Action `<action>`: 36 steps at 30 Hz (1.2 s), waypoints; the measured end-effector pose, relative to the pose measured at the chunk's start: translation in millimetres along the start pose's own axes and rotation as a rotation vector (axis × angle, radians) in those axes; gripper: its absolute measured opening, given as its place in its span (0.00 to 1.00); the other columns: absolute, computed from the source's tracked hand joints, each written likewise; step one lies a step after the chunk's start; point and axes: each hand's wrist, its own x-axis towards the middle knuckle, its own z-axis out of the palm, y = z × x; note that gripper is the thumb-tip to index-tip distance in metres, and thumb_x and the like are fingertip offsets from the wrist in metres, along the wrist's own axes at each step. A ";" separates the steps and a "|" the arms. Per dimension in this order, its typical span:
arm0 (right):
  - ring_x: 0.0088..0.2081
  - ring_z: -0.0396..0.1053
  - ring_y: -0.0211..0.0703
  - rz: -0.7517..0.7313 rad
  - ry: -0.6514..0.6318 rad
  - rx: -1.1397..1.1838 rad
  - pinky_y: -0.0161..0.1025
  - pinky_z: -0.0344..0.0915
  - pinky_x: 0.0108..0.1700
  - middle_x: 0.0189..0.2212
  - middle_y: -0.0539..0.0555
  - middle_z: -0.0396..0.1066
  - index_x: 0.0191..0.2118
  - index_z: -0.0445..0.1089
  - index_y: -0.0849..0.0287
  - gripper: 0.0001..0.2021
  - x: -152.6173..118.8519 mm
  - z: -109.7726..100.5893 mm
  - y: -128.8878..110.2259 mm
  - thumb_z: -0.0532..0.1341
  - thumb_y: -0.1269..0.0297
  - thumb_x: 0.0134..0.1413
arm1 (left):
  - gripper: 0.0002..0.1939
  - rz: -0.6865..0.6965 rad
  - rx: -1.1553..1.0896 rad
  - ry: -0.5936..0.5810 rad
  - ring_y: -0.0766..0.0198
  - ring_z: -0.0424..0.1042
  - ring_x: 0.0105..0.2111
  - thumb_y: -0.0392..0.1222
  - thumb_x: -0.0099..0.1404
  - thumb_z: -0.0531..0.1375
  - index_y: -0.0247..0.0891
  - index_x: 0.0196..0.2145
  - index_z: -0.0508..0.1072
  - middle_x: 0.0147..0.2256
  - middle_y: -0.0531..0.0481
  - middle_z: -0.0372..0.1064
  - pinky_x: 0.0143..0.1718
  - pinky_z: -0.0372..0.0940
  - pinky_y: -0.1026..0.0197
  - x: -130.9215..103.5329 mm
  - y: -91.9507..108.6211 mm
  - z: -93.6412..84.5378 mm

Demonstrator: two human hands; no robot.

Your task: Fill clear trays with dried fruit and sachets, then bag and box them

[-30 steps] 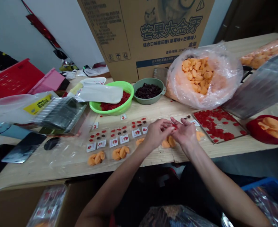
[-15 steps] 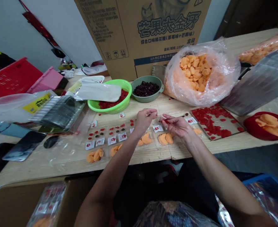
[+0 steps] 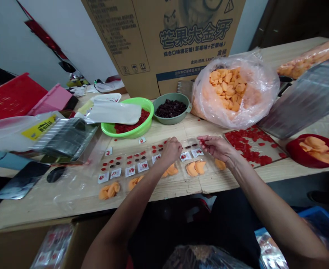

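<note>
My left hand [image 3: 172, 152] is closed, fingertips pinched low over the upper row of a clear tray; whatever they hold is hidden. My right hand [image 3: 219, 148] has its thumb and fingers together on small red candy pieces [image 3: 202, 141], beside dark candy pieces [image 3: 192, 145] in a clear tray. Below them lie printed white sachets [image 3: 185, 156] and orange chip-shaped pieces [image 3: 195, 169]. More clear trays to the left hold red and dark pieces, sachets [image 3: 130, 170] and orange pieces [image 3: 109, 191].
Behind the trays stand a green bowl [image 3: 104, 130] of red pieces, a grey-green bowl [image 3: 168, 120] of dark pieces and a plastic bag [image 3: 261, 101] of orange pieces. At right are a board of red discs [image 3: 244, 144] and a red bowl [image 3: 293, 151]. A large carton [image 3: 144, 41] rises behind.
My left hand has come down towards the tray. My right hand has shifted right, away from the left, with red pieces still at its fingertips. The view has tilted slightly.
</note>
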 end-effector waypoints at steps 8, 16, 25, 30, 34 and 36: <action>0.20 0.61 0.33 -0.124 -0.013 -0.234 0.30 0.55 0.23 0.22 0.49 0.70 0.36 0.69 0.62 0.11 17.0 37.2 11.4 0.67 0.63 0.47 | 0.13 -0.067 -0.894 0.026 0.61 0.75 0.32 0.37 0.63 0.61 0.34 0.44 0.78 0.35 0.46 0.78 0.36 0.70 0.60 13.2 32.3 -24.4; 0.30 0.70 0.41 -0.239 0.034 -0.998 0.35 0.60 0.31 0.32 0.54 0.76 0.44 0.74 0.61 0.15 37.5 44.6 6.1 0.55 0.71 0.53 | 0.12 -0.362 -0.990 0.213 0.65 0.73 0.30 0.34 0.52 0.65 0.33 0.37 0.80 0.31 0.49 0.78 0.34 0.66 0.64 25.5 7.1 -32.9; 0.45 0.77 0.56 -0.167 -0.179 -1.845 0.40 0.64 0.39 0.44 0.60 0.79 0.55 0.75 0.52 0.20 44.2 72.3 14.0 0.61 0.67 0.56 | 0.12 -0.398 -0.481 0.007 0.61 0.74 0.30 0.31 0.58 0.59 0.35 0.36 0.82 0.29 0.47 0.78 0.33 0.66 0.62 19.1 -16.1 -14.1; 0.46 0.77 0.53 -0.226 -0.181 -1.729 0.38 0.64 0.40 0.44 0.58 0.80 0.54 0.75 0.52 0.18 42.9 66.6 12.3 0.60 0.65 0.59 | 0.13 -0.238 -0.321 -0.047 0.59 0.76 0.35 0.34 0.59 0.58 0.39 0.35 0.83 0.33 0.47 0.80 0.39 0.68 0.60 22.1 -14.9 -19.0; 0.43 0.76 0.49 -0.369 0.065 -1.536 0.39 0.66 0.43 0.42 0.57 0.79 0.57 0.74 0.54 0.19 15.2 48.4 -25.4 0.57 0.68 0.62 | 0.14 -0.262 -0.532 -0.002 0.57 0.77 0.33 0.42 0.55 0.61 0.39 0.37 0.81 0.32 0.47 0.80 0.35 0.69 0.60 19.4 -18.3 -21.4; 0.40 0.75 0.48 -0.501 0.321 -1.419 0.40 0.66 0.44 0.39 0.57 0.79 0.59 0.72 0.55 0.21 -13.8 27.9 -58.4 0.55 0.70 0.63 | 0.19 -0.354 -0.646 0.038 0.57 0.75 0.28 0.46 0.51 0.63 0.41 0.42 0.81 0.30 0.49 0.78 0.27 0.67 0.61 18.5 -21.3 -24.9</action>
